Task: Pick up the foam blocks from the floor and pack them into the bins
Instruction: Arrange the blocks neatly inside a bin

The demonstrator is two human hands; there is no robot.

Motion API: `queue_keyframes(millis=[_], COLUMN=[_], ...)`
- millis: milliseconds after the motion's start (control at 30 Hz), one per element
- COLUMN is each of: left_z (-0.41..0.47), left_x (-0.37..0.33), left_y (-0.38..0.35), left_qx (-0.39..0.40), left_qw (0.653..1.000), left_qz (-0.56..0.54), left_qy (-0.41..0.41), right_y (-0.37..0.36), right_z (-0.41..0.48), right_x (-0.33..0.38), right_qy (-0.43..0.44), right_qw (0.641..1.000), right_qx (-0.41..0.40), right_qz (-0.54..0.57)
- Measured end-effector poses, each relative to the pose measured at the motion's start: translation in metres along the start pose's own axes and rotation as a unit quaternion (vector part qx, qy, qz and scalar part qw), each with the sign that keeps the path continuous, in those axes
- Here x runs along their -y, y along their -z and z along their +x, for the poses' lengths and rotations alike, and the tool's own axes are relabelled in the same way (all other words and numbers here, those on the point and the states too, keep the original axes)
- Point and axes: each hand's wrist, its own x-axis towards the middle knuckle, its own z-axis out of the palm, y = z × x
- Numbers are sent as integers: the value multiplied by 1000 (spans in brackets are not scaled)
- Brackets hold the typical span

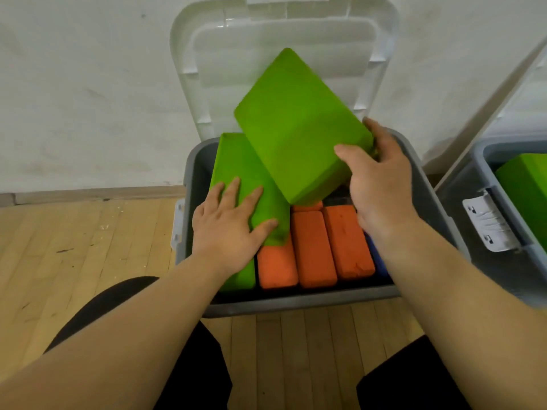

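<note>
Head view: two grips are fitting a green block (299,125) into the bin (296,303).

The right grip (381,184) is grasping the green block by its near corner, thumb on the wide face and fingers round the edge. It is holding the block tilted over the bin, probably so it can slide down beside the other block (236,164). The left grip (233,226) is released, lying flat with straight fingers on that other block, likely pressing it aside to make room. Orange blocks (313,250) are sitting side by side in the bin underneath. The green block is looking big, flat and bright, with round corners and a soft, slightly fuzzy face. The lid (281,39) is standing open behind.
</note>
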Motion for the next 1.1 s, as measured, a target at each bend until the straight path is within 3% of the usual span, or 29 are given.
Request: queue_keyframes(millis=[100,267,400,567,667,767,1000,1100], left_z=[0,4,2,3,3,2,1,0], left_x=[2,1,2,4,3,4,6,7], left_y=[0,-1,-1,-1,0,-1,0,1], left_qx=[5,-4,0,9,10,13,9,6], left_qw=[1000,999,999,999,999,999,999,999], left_qz=[16,33,41,45,40,42,29,28], left_qy=[-7,-10,-12,-15,-16,-17,-20,-20], right_y=[47,62,50,47,41,42,47,48], right_z=[0,11,14,5,3,4,2,-1], right_x=[18,7,-2,-21,-30,-28,-15,-8], right_qy=[96,63,70,116,130,85,93,122], right_qw=[963,888,891,923,918,918,863,888], right_qx=[-5,45,27,1,3,22,115,87], right_qz=[-252,-453,-447,-368,-374,-387,-483,-436])
